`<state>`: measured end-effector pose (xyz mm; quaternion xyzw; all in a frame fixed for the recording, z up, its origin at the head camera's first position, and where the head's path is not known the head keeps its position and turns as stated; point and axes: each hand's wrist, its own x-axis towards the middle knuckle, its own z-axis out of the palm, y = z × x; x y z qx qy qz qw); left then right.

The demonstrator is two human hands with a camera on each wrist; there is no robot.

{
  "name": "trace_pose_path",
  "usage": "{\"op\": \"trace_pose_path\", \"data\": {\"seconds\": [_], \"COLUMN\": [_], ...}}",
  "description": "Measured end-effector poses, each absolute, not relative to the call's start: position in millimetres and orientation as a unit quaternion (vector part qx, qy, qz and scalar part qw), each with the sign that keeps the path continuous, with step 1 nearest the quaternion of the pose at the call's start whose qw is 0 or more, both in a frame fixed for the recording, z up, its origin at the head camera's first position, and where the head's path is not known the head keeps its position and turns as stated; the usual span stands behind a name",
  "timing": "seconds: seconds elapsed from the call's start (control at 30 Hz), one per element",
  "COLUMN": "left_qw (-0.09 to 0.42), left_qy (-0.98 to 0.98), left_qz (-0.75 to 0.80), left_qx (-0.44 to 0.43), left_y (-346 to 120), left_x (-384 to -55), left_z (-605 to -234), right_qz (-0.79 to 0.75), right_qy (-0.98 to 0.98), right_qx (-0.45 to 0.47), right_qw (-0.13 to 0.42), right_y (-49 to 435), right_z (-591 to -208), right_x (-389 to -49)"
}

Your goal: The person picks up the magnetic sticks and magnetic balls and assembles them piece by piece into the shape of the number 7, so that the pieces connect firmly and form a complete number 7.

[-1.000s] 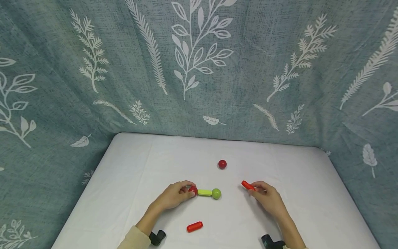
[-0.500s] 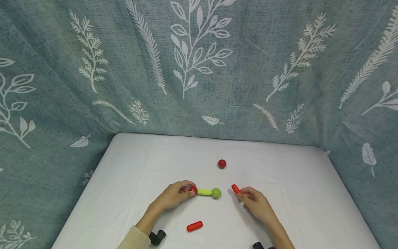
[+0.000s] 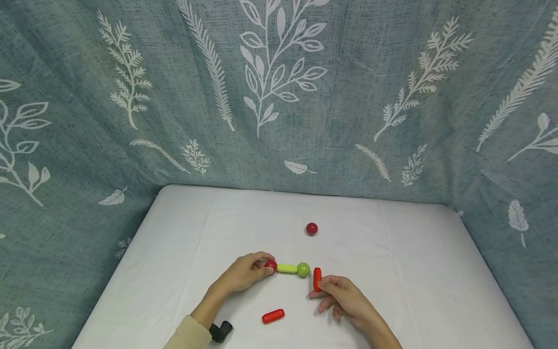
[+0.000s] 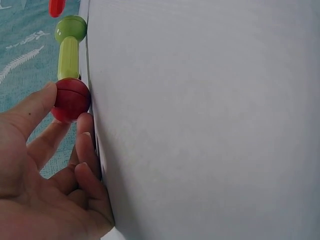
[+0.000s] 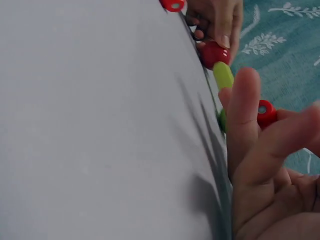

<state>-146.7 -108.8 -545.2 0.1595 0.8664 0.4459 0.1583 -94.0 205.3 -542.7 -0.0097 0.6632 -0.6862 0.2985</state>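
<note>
My left hand (image 3: 246, 274) pinches a red ball (image 4: 71, 100) between thumb and fingers. Joined in line to that ball are a yellow-green rod (image 3: 286, 268) and a green ball (image 3: 303, 270) at its right end. My right hand (image 3: 346, 296) pinches a red rod (image 3: 317, 279) between thumb and forefinger, its other fingers spread. This rod stands just right of the green ball, with a small gap between them in the head view. In the right wrist view, the spread fingers partly cover the green ball (image 5: 223, 121), while the rod's round end (image 5: 265, 111) shows a pale disc.
A second red rod (image 3: 272, 316) lies on the white table (image 3: 235, 208) nearer the front. Farther back sits a loose red ball (image 3: 311, 229). A patterned green curtain (image 3: 279, 160) hangs behind the table. A black wrist device (image 3: 221, 332) shows by the left sleeve.
My right hand has moved left and a little toward the front, carrying the red rod up to the green ball. The rod has turned in the fingers. My left hand has stayed in place.
</note>
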Motion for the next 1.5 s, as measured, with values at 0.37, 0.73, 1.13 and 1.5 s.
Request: {"op": "trace_pose_path", "data": {"seconds": [0.37, 0.73, 1.13, 1.5], "left_qw": [0.159, 0.160, 0.162, 0.162], "left_qy": [0.870, 0.868, 0.867, 0.868], "left_qz": [0.439, 0.444, 0.444, 0.443], "left_qx": [0.158, 0.155, 0.156, 0.154], "left_y": [-107.8, -107.2, -107.7, -107.3], "left_x": [-147.5, -147.2, -147.1, -146.5], "left_z": [-545.7, -546.4, -546.5, -545.1], "right_qz": [-0.691, -0.683, -0.671, -0.649], "right_qy": [0.633, 0.645, 0.664, 0.693], "right_qx": [-0.010, -0.017, -0.009, -0.025], "right_qw": [0.348, 0.344, 0.329, 0.312], "right_y": [186.0, 168.2, 162.2, 160.0], "right_z": [-553.1, -548.9, -550.2, -550.9], "right_x": [-84.7, -83.0, -87.6, -96.3]}}
